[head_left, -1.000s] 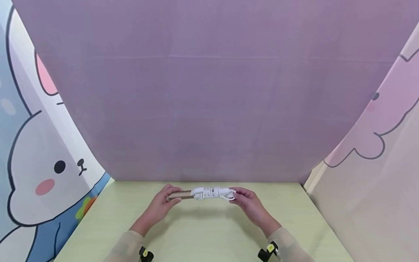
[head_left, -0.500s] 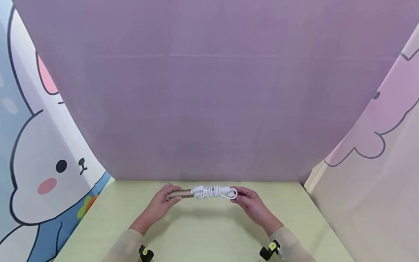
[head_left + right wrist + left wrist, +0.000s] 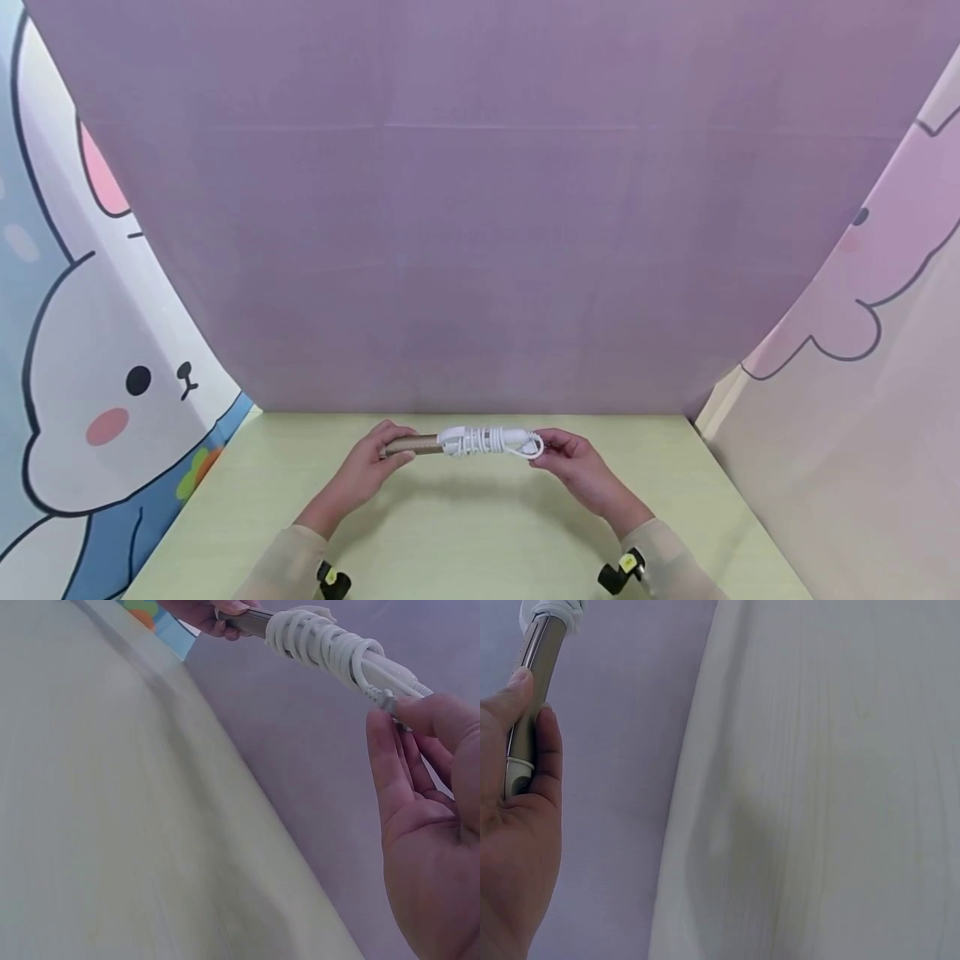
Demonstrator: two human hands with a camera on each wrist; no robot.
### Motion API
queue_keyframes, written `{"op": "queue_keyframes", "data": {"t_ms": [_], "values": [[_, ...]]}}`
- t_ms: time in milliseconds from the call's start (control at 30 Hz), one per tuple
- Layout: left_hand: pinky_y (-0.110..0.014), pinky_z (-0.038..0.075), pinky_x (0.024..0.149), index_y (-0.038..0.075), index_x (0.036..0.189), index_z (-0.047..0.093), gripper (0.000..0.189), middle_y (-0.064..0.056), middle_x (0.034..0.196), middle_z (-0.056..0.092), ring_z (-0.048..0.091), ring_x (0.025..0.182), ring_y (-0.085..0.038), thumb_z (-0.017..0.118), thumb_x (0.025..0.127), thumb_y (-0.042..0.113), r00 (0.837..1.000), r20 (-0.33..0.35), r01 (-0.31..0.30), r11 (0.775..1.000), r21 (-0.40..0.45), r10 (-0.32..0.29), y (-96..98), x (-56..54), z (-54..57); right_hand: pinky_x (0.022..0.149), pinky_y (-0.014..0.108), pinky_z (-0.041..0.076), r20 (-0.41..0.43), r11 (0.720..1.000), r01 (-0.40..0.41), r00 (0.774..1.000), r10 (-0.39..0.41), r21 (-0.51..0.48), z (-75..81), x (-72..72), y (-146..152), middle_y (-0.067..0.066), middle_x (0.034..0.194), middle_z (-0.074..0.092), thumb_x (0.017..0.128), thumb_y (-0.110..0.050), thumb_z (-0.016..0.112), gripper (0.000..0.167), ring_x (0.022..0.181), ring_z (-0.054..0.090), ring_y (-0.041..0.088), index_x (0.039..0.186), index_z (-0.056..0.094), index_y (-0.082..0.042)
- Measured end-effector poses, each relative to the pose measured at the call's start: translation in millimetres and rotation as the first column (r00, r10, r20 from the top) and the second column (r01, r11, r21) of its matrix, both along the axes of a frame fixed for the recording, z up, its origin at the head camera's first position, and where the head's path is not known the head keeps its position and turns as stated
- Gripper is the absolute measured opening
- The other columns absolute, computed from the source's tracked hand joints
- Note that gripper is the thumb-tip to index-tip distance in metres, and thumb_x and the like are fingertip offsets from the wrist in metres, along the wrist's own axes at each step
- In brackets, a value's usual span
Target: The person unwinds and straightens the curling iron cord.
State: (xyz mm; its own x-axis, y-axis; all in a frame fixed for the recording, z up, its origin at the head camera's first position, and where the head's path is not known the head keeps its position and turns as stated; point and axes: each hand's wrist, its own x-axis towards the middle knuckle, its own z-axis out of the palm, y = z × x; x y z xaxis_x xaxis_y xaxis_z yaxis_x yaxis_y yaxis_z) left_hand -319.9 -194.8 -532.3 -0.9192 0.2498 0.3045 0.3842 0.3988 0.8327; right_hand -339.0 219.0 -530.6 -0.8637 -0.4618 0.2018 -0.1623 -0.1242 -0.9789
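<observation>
In the head view, you are holding the hair iron point(image 3: 450, 440) roughly level above the worktop point(image 3: 480, 542), near its back edge. Your left hand point(image 3: 363, 467) is gripping the gold barrel, thumb on the near side; your right hand point(image 3: 581, 471) is pinching at the other end, beside a loop of the white cord point(image 3: 486, 441). Coils are wrapping the handle between your hands. Behind the back edge a purple curtain point(image 3: 480, 250) is hanging; a rabbit-print cloth point(image 3: 82, 400) is standing along the left edge, a pale panel point(image 3: 862, 433) along the right.

In the left wrist view, your thumb and fingers are curling closely round the barrel, its pale tip lying inside your palm.

In the right wrist view, your thumb and fingertips are closing on the cord's end by the handle; your thumb is partly hiding it.
</observation>
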Motion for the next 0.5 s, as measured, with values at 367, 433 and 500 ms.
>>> {"op": "queue_keyframes", "data": {"t_ms": [367,433,500], "values": [[-0.031,0.049,0.078,0.019,0.134,0.075,0.027,-0.004,0.121,0.064,0.056,0.096,-0.022,0.077,0.107,0.022,1.0,-0.012,0.004,1.0,0.012,-0.004,4.0,0.9,-0.2,0.092,0.038,0.064,-0.053,0.997,0.042,0.998,-0.039,0.07,-1.9,0.4,-3.8,0.012,0.115,0.075,0.098,0.002,0.08,0.036,0.099,0.076,0.02,0.125,0.061,0.015],[-0.031,0.049,0.078,0.019,0.134,0.075,0.027,-0.003,0.121,0.064,0.055,0.095,-0.021,0.077,0.107,0.022,1.0,-0.02,0.007,1.0,0.018,-0.007,4.5,1.0,-0.4,0.091,0.039,0.064,-0.06,0.995,0.052,0.997,-0.047,0.083,-3.1,1.3,-4.4,0.014,0.115,0.075,0.098,0.002,0.08,0.032,0.098,0.076,0.021,0.123,0.062,0.012],[-0.031,0.049,0.077,0.019,0.134,0.075,0.028,-0.002,0.12,0.064,0.055,0.094,-0.02,0.078,0.106,0.023,1.0,-0.025,-0.001,1.0,0.026,0.001,4.2,0.5,-1.2,0.09,0.039,0.064,-0.064,0.993,0.064,0.996,-0.059,0.094,-4.0,2.6,-4.8,0.016,0.114,0.074,0.099,0.002,0.08,0.03,0.097,0.076,0.021,0.121,0.062,0.01]]}}
